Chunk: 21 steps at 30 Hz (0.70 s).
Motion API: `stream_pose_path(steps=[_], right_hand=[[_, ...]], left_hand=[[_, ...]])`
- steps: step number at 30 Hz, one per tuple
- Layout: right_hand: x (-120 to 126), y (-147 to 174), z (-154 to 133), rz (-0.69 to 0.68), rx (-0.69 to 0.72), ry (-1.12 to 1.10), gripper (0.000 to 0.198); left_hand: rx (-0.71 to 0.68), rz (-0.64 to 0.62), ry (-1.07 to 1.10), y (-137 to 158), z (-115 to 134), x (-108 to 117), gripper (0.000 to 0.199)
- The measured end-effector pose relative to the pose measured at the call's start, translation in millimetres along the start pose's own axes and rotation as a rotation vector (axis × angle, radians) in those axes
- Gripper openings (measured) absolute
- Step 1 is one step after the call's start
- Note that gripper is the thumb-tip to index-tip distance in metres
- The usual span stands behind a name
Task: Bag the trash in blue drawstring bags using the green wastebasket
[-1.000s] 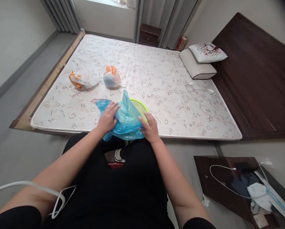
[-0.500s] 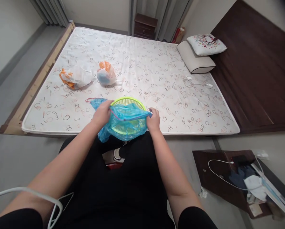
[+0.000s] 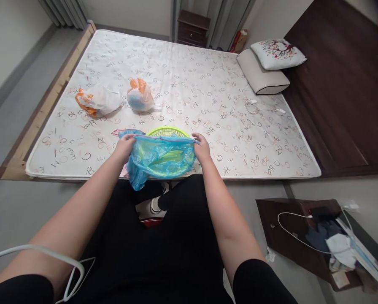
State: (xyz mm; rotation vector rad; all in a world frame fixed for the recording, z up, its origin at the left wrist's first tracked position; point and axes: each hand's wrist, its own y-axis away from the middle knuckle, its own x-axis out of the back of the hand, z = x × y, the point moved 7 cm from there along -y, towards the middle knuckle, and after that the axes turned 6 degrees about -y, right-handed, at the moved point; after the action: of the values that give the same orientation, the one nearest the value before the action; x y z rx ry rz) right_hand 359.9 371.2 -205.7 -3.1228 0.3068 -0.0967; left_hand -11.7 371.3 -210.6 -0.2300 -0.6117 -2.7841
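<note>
A thin blue plastic bag with a reddish drawstring edge is stretched between my two hands. Its left top corner is gripped by my left hand, fingers closed. My right hand pinches the opposite corner. Behind and partly under the bag is a yellow-green mesh basket, resting at the mattress's near edge; its far rim shows above the bag and the rest shows through the blue film. A loose part of the bag hangs down below my left hand.
On the mattress, two knotted white-and-orange plastic bags, one left and one nearer the middle, lie beyond my hands. Pillows rest by the dark headboard. A cluttered nightstand stands at right. A white cable crosses my left forearm.
My left hand has moved left, pulling the blue bag's edge wider and straighter across the basket. The right hand stays at nearly the same place.
</note>
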Motion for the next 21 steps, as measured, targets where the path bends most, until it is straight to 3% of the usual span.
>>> stream_pose_path(steps=[3, 8, 11, 15, 18, 21], right_hand=[[-11.1, -9.9, -12.2, -0.094, -0.008, -0.030, 0.040], [-8.6, -11.9, -22.5, 0.040, -0.012, 0.200, 0.032], [-13.4, -11.6, -10.6, 0.000, -0.119, 0.238, 0.021], [-25.7, -0.7, 21.8, -0.140, -0.437, -0.059, 0.018], [-32.9, 15.6, 40.1, -0.226, -0.645, -0.209, 0.019], [-29.0, 23.3, 47.3, -0.182, -0.664, -0.186, 0.011]], left_hand=[[-0.094, -0.029, -0.111, -9.0, 14.5, -12.2, 0.041], [-0.103, -0.122, -0.090, -7.2, 16.8, -28.8, 0.029], [0.036, -0.300, 0.050, 3.2, 5.0, -43.9, 0.026], [0.248, -0.505, 0.214, 18.4, -16.5, -63.3, 0.022], [0.313, -0.468, 0.161, 18.3, -34.8, -67.2, 0.026], [0.262, -0.298, 0.070, 9.3, -44.7, -61.6, 0.027]])
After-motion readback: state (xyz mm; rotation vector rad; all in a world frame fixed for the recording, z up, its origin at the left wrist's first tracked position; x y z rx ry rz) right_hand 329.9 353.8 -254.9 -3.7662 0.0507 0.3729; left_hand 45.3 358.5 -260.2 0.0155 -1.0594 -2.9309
